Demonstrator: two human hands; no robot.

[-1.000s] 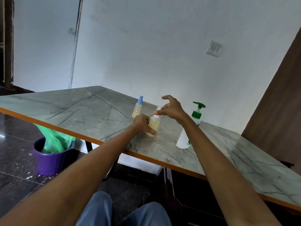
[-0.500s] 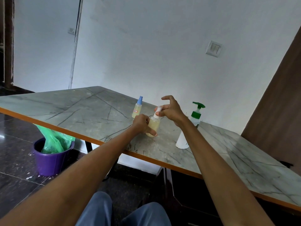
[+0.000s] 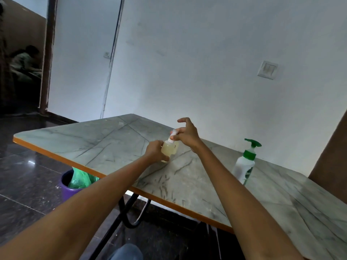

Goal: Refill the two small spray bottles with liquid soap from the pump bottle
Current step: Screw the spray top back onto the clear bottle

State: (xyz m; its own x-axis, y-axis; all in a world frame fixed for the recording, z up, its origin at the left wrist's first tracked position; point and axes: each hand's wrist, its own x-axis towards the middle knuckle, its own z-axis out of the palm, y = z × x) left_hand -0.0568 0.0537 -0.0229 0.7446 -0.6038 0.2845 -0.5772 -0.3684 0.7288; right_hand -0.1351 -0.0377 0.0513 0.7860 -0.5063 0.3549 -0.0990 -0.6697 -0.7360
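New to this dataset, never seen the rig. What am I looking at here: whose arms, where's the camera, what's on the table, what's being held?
There is no robot. A person wears one wide-angle camera on the head, looking forward and down, so both bare arms reach in from the bottom of the picture.

The left hand grips the body of a small clear spray bottle of pale yellow liquid. The right hand pinches its white spray top.

The grey marble-pattern table with an orange edge also carries a white pump bottle with a green pump head, standing upright to the right, untouched. A purple bin with a green bag sits on the floor beneath.
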